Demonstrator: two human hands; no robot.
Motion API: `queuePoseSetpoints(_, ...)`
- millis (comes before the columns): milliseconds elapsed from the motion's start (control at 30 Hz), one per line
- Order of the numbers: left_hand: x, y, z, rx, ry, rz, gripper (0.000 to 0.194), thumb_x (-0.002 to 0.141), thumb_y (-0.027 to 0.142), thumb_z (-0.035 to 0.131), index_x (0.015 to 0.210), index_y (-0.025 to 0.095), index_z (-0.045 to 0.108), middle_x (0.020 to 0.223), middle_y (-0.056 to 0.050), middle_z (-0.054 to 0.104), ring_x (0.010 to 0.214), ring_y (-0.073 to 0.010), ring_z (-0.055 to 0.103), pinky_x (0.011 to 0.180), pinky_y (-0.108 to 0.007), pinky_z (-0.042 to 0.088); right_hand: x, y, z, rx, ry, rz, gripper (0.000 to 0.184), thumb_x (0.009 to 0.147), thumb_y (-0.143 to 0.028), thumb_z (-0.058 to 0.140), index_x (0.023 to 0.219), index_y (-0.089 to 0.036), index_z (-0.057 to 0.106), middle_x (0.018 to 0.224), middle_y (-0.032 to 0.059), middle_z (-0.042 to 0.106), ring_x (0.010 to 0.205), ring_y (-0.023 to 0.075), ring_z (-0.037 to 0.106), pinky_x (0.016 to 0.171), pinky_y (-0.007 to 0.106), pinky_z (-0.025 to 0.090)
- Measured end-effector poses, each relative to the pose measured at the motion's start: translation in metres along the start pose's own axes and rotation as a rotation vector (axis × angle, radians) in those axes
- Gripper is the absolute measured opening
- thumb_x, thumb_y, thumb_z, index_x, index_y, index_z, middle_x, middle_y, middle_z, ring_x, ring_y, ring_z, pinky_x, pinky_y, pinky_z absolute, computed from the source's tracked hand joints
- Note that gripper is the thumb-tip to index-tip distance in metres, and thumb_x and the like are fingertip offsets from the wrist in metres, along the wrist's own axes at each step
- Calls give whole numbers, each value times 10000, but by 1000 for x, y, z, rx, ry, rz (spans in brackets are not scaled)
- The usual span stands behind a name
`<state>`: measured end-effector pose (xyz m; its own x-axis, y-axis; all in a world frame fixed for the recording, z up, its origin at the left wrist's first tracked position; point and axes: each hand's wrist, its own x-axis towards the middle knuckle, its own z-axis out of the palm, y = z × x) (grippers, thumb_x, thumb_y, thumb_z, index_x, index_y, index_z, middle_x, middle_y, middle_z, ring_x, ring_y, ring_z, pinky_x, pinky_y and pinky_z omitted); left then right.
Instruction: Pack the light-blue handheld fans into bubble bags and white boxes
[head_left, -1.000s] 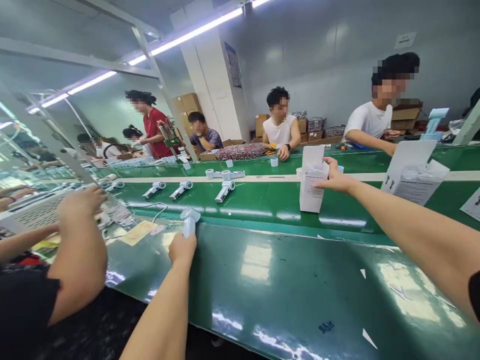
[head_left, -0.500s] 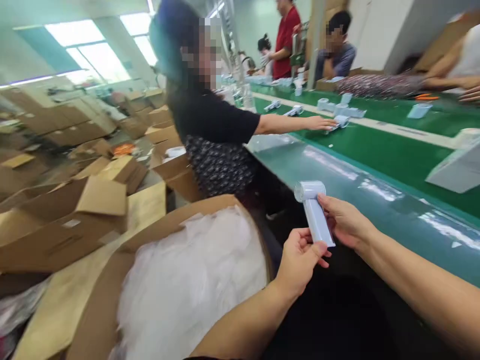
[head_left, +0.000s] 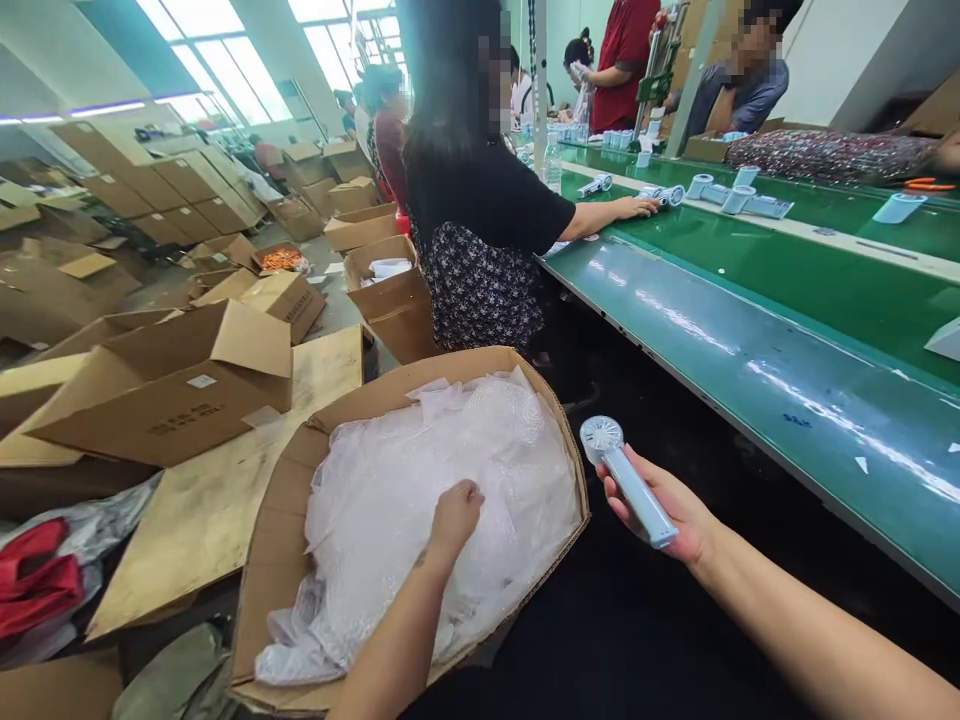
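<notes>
A light-blue handheld fan (head_left: 637, 490) lies in my right hand (head_left: 667, 500), its round grille pointing up and away from me. The fingers of that hand wrap around the fan's handle. My left hand (head_left: 454, 515) is over an open cardboard box (head_left: 274, 560) filled with translucent white bubble-wrap bags (head_left: 397, 500). Its fingers are curled together against the bags, and whether a bag is pinched in them is hidden.
To my right runs a green conveyor (head_left: 825, 300) with a metal edge (head_left: 697, 350); several fans and light-blue parts (head_left: 739, 197) sit on it. A co-worker in black (head_left: 487, 190) reaches onto the belt ahead. Open cartons (head_left: 172, 390) crowd the left floor.
My left hand has let go of the fan and moved left and down onto the bags. The fan has turned grille-up in my right hand. The view has swung left.
</notes>
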<state>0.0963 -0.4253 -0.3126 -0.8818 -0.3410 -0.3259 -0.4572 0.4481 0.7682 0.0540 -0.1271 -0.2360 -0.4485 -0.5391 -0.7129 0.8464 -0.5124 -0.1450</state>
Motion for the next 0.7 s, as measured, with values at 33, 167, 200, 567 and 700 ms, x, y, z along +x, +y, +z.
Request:
queuePoseSetpoints(33, 1, 2, -6, -51, -8, 14, 165, 664, 321, 606, 625, 193, 509, 654, -32, 568, 793, -231, 577, 789, -363, 424, -1, 2, -1, -20, 14, -2, 334, 932, -403, 460, 1011, -106, 591, 722, 42, 658, 596, 123, 664, 520, 241, 575)
queuePoseSetpoints(167, 4, 16, -32, -287, -28, 84, 312, 750, 484, 504, 852, 191, 536, 753, -22, 617, 697, -166, 581, 688, -299, 456, -4, 8, 1, -52, -1, -58, 279, 924, -347, 495, 1062, -117, 571, 800, 48, 670, 608, 120, 658, 474, 229, 562)
queuePoseSetpoints(200, 4, 20, -35, -366, -24, 123, 320, 733, 471, 537, 884, 189, 531, 771, -25, 624, 705, -163, 587, 693, -296, 461, -3, 10, 3, -53, -20, -69, 278, 924, -340, 494, 1071, -115, 567, 816, 53, 670, 626, 126, 662, 478, 234, 563)
queuePoseSetpoints(567, -14, 44, -6, 360, 401, 1181, 216, 767, 35, 455, 786, 201, 591, 740, -26, 632, 777, -169, 562, 751, -324, 403, 15, 21, 42, -98, -377, -45, 488, 775, -451, 668, 1115, -134, 517, 1140, 153, 593, 1058, 253, 608, 530, 203, 553)
queuePoseSetpoints(700, -31, 45, 22, 42, 68, 920, 125, 803, 166, 517, 824, 198, 637, 835, -59, 663, 830, -187, 578, 757, -328, 419, 40, 33, 45, -331, -203, -273, 351, 718, -379, 736, 902, -155, 538, 791, 60, 658, 701, 190, 661, 493, 246, 523)
